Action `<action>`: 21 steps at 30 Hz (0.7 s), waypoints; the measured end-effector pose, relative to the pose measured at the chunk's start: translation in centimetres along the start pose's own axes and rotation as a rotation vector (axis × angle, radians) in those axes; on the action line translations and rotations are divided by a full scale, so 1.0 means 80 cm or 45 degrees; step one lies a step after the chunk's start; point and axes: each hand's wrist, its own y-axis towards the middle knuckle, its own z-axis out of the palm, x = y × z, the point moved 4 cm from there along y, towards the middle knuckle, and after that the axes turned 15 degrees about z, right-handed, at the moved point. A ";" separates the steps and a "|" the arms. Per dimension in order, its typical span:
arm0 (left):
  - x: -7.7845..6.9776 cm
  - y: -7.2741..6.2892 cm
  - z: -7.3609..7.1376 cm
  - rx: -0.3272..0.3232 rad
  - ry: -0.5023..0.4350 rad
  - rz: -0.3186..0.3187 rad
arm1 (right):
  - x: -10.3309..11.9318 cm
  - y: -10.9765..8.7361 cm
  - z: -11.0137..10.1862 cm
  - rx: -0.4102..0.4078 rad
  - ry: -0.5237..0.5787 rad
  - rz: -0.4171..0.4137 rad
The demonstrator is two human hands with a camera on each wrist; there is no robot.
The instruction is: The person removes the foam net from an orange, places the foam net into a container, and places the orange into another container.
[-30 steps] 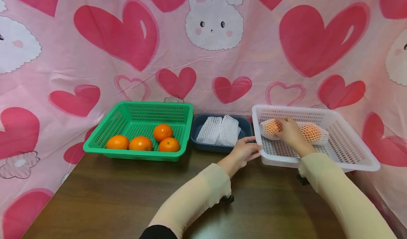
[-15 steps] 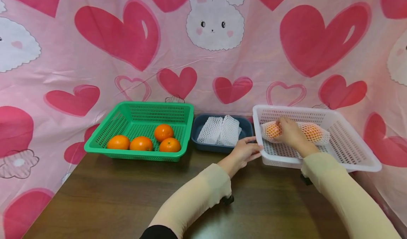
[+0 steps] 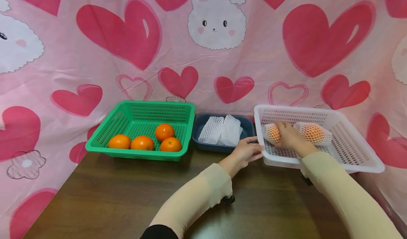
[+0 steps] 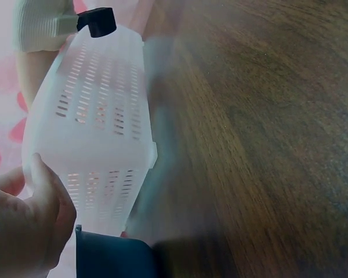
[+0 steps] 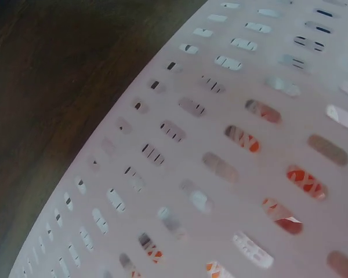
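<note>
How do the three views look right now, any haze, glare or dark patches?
Head view: fairly evenly lit, with small highlights on the bare oranges; left wrist view: hazy and washed out around the white basket; right wrist view: the table dark beside the pale basket.

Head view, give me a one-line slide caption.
Left hand holding a white basket, right hand on a net-wrapped orange inside; four bare oranges in a green basket.

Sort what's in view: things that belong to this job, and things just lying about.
Likely the job's:
white basket
netted oranges
foam nets
blue tray
green basket
bare oranges

Nothing loose lies about; only surroundings:
heart-print cloth
wooden table
</note>
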 end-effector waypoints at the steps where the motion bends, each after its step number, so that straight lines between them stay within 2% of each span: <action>1: 0.000 0.000 0.000 -0.003 -0.004 -0.004 | 0.001 -0.001 0.000 -0.001 -0.002 -0.005; 8: -0.001 0.000 0.002 0.003 -0.005 -0.022 | 0.000 -0.002 -0.004 -0.008 -0.047 0.015; 14: -0.005 0.001 0.000 0.004 0.010 -0.058 | -0.004 -0.001 -0.011 -0.039 -0.058 -0.008; 21: -0.012 0.000 -0.010 0.116 0.094 -0.089 | -0.008 -0.011 -0.026 -0.013 -0.037 -0.043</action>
